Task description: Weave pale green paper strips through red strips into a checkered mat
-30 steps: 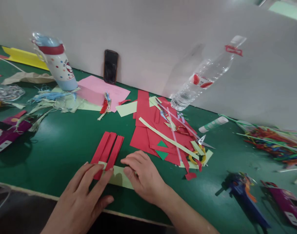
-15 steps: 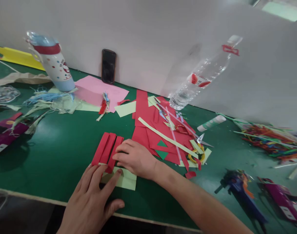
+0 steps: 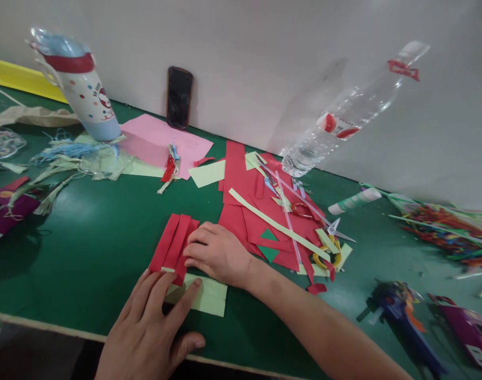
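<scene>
Several folded red paper strips (image 3: pixel 170 241) lie side by side on the green table, their near ends over a pale green paper piece (image 3: pixel 213 303). My left hand (image 3: pixel 145 324) rests with fingers spread and flat, fingertips on the near ends of the strips and on the pale green paper. From the right, my right hand (image 3: pixel 219 253) has its fingers curled and pressed together at the rightmost red strip. Its fingertips cover part of that strip, and the thumb is hidden.
Right of my hands are red paper scraps (image 3: pixel 236 224), scissors (image 3: pixel 328 253) and a glue stick (image 3: pixel 355 201). Behind stand a plastic bottle (image 3: pixel 343 119), a phone (image 3: pixel 179 97) and a flask (image 3: pixel 86 95). A glue gun (image 3: pixel 407 327) lies at front right.
The view has shifted slightly. My right hand's fingers have moved a little farther over the rightmost red strip; my left hand stays on the near ends.
</scene>
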`<state>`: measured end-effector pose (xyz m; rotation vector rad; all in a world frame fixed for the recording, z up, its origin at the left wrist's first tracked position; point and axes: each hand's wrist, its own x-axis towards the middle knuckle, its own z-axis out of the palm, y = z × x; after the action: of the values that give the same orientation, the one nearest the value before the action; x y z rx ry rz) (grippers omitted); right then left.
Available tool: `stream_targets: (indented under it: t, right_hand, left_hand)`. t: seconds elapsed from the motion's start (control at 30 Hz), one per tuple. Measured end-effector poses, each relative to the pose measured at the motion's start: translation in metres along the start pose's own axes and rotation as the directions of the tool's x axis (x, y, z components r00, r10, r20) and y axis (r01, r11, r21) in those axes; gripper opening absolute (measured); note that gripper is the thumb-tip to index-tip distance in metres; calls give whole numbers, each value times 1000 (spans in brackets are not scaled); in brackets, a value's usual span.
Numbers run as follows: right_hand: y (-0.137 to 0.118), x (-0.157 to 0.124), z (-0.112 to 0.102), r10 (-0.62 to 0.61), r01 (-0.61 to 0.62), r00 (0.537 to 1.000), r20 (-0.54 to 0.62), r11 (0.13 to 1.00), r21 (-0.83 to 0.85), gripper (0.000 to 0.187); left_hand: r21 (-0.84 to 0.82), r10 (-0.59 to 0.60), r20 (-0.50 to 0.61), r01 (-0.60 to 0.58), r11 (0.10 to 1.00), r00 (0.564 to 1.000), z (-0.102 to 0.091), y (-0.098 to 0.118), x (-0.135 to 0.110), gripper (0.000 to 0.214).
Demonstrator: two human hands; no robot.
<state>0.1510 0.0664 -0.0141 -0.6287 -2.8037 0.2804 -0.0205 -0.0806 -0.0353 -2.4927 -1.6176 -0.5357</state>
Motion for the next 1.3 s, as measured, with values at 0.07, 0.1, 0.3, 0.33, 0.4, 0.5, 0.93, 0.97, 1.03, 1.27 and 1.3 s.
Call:
stream_targets:
  t: [0.07,0.1,0.3,0.33,0.4,0.5,0.93,0.97,1.03,1.27,1.3]
  right_hand:
    - [0,0,-2,1,-1,1000,17,1000,4,21]
    - [0,0,-4,-5,5,1000,21,1000,9,21]
    - [-1,9,-20,-60,61,998,-36,998,21,28]
    - [-2,14,-21,-74,74,997,-10,997,8,30]
    - [-5,26,-20,-81,83,995,52,996,-31,35]
    - [-9,48,-12,-71,81,993,95,992,-99,42]
    - [-7,69,16,-39,63,970,240,994,-94,51]
    - [-7,69,15,-39,63,970,239,994,-93,51]
    - [-7,70,15,-38,62,971,236,993,-96,50]
    - [-8,72,16,-30,58,973,231,992,-113,50]
    - [-8,73,17,-28,57,972,233,991,-119,50]
  left_hand:
    - [-2,-2,3,2,1000,1000,0,1,2,57]
    - [-1,-2,2,2,1000,1000,0,1,2,57]
    - [11,29,-42,-29,1000,999,-1,1,2,55]
    - [15,33,-46,-32,999,998,-1,1,2,55]
    - [23,40,-54,-38,999,998,0,1,2,56]
    - [38,52,-76,-49,998,996,2,0,2,57]
    - [27,200,-156,-198,980,967,0,12,12,59]
    - [27,209,-153,-208,978,966,1,16,13,55]
    - [47,219,-142,-214,976,965,4,23,13,44]
    - [94,228,-139,-216,972,964,13,35,10,36]
    - [78,210,-149,-200,977,966,15,36,9,36]
